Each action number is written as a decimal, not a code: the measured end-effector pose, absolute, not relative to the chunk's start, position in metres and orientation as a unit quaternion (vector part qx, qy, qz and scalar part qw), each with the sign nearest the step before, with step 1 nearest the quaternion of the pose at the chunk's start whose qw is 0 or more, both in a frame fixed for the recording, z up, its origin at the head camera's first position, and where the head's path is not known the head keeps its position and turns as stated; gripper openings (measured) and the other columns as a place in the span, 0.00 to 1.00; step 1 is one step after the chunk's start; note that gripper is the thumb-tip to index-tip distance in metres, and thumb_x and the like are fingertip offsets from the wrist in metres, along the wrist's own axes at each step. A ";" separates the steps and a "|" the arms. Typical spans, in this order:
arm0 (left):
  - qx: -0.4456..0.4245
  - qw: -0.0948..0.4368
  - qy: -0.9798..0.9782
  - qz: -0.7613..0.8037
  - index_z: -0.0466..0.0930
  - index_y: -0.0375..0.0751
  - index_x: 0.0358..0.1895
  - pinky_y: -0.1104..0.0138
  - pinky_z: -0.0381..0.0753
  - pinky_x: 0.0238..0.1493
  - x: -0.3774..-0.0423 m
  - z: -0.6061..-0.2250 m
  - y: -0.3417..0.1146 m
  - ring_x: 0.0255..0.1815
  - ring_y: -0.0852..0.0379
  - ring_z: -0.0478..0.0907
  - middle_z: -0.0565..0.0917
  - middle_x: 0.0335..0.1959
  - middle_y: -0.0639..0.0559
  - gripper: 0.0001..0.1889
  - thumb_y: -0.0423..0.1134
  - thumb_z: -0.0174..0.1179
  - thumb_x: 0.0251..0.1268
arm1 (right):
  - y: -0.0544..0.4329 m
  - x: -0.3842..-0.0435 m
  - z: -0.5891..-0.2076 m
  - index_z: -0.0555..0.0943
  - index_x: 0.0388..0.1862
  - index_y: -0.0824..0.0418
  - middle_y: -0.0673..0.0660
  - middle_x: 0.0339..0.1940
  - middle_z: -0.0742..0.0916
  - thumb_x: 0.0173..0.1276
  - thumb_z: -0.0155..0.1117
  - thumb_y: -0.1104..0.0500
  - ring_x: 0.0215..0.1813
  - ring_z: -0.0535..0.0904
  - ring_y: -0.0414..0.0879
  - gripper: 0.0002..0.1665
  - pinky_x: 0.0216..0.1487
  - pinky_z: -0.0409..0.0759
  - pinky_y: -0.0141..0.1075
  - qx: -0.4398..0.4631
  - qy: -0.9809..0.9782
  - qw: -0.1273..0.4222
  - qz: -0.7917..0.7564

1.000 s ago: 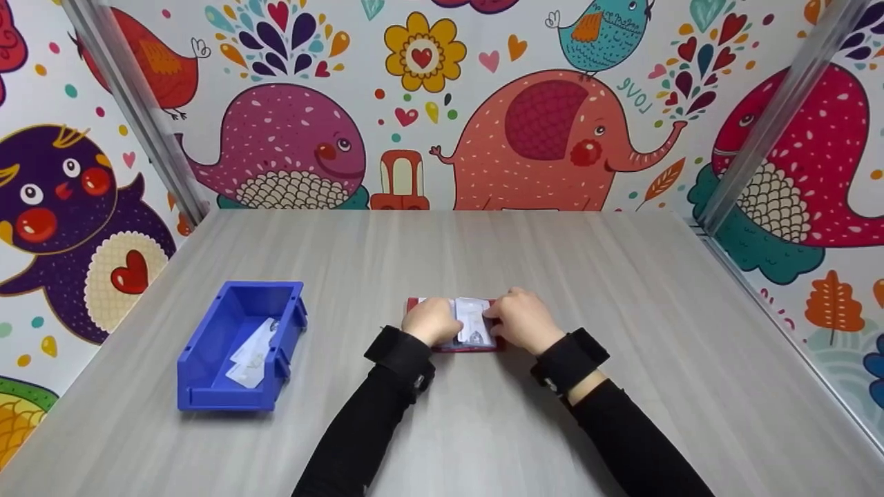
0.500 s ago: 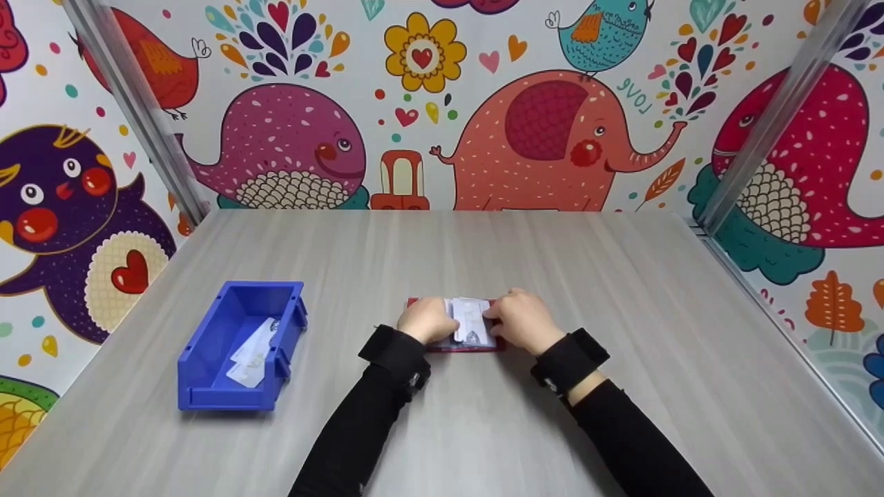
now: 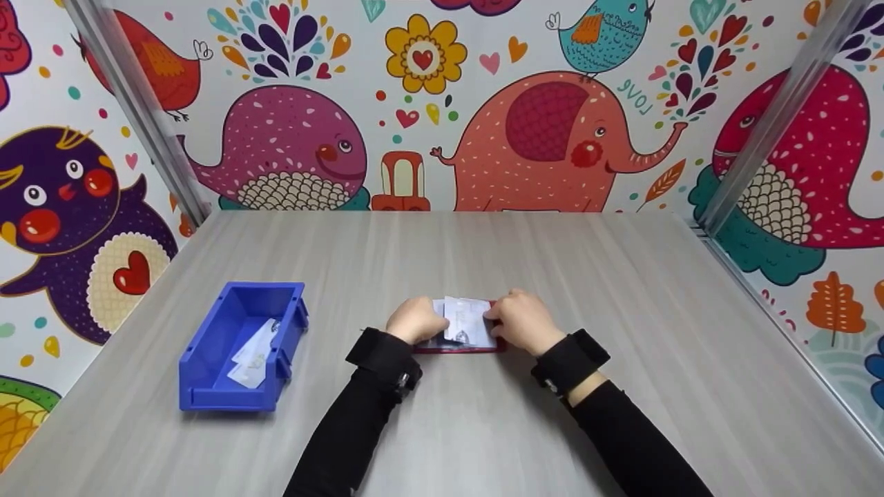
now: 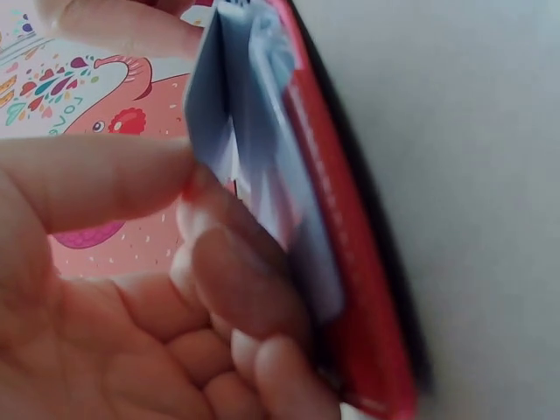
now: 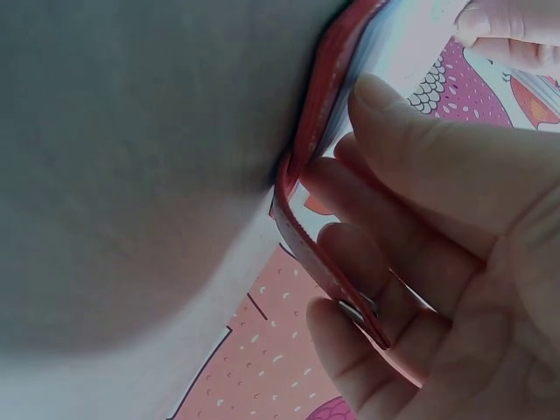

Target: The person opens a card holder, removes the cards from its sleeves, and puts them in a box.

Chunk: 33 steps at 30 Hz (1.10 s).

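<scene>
A red card holder (image 3: pixel 459 350) with clear sleeves lies on the table between my hands. My left hand (image 3: pixel 416 321) pinches the edge of a pale sleeve leaf (image 4: pixel 208 114) between thumb and forefinger, and the leaf stands away from the other sleeves. The left hand's other fingers curl beside the red cover (image 4: pixel 346 254). A whitish printed card (image 3: pixel 464 321) shows face up in the holder. At the holder's right edge my right hand (image 3: pixel 526 321) grips it, with its thumb on the sleeves. A red strap (image 5: pixel 319 249) with a metal snap hangs against that hand's curled fingers.
A blue bin (image 3: pixel 207 345) stands on the table to the left, with a few white cards (image 3: pixel 252 355) in it. Printed wall panels (image 3: pixel 428 124) enclose the back and both sides of the table.
My left hand has moved left, drawing the leaf with it, so more of the whitish card's face shows. The right hand has stayed in place.
</scene>
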<state>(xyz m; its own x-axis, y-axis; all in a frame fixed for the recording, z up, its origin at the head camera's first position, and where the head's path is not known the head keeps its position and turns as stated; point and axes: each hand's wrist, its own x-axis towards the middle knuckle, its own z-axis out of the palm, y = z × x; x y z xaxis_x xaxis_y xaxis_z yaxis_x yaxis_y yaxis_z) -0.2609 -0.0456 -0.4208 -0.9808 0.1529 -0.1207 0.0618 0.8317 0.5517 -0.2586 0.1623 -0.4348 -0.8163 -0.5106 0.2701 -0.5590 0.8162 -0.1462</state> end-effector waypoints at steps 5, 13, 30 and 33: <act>0.048 0.079 0.949 0.300 0.75 0.41 0.23 0.66 0.67 0.27 -0.259 -0.420 -0.050 0.24 0.54 0.72 0.78 0.25 0.49 0.05 0.36 0.61 0.51 | 0.163 -0.258 -0.435 0.91 0.38 0.59 0.55 0.32 0.89 0.47 0.80 0.67 0.34 0.75 0.53 0.16 0.36 0.75 0.47 0.280 -0.947 0.108 0.115; 0.047 0.061 0.944 0.321 0.77 0.40 0.24 0.65 0.70 0.28 -0.256 -0.421 -0.057 0.23 0.54 0.73 0.79 0.25 0.49 0.03 0.34 0.60 0.49 | 0.163 -0.259 -0.436 0.90 0.38 0.60 0.56 0.31 0.89 0.48 0.79 0.67 0.33 0.76 0.54 0.15 0.36 0.75 0.47 0.292 -0.944 0.113 0.106; 0.032 0.047 0.939 0.339 0.75 0.39 0.23 0.64 0.70 0.30 -0.255 -0.418 -0.068 0.27 0.51 0.72 0.78 0.27 0.47 0.03 0.33 0.58 0.47 | 0.163 -0.259 -0.434 0.90 0.37 0.60 0.56 0.31 0.89 0.50 0.77 0.68 0.32 0.75 0.53 0.13 0.35 0.74 0.46 0.295 -0.944 0.104 0.108; 0.036 0.040 0.940 0.336 0.71 0.42 0.19 0.64 0.68 0.29 -0.255 -0.418 -0.070 0.26 0.52 0.70 0.76 0.25 0.48 0.06 0.33 0.57 0.48 | 0.162 -0.259 -0.434 0.90 0.38 0.60 0.56 0.31 0.88 0.51 0.77 0.68 0.32 0.75 0.53 0.13 0.36 0.75 0.46 0.294 -0.944 0.101 0.108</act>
